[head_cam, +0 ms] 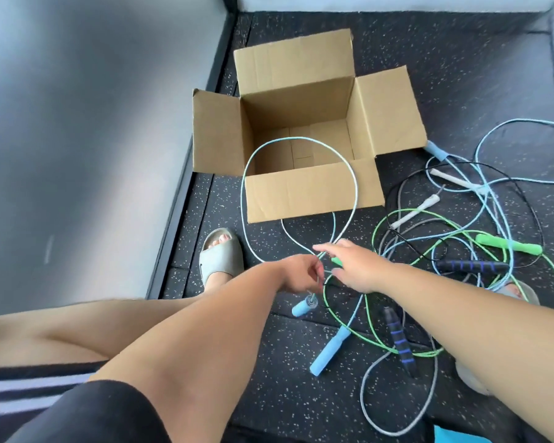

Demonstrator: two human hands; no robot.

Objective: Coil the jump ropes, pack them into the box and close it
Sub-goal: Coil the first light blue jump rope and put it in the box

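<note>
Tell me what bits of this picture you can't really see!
Head view:
Where the left hand pinches the light blue rope: its own fingers cover the spot.
Right sandal: mostly behind the right forearm.
Second pale blue rope: cut off by the right edge.
Tangled ropes: crossings hide which handle belongs to which.
Bright blue thing: cut off by the bottom edge.

One open brown cardboard box sat at upper centre. On the floor lay three light-blue foam handles, two white plastic handles, two black handles with blue bands and one green foam handle. Two grey slippers and two hands showed. The cords were too tangled to count.
</note>
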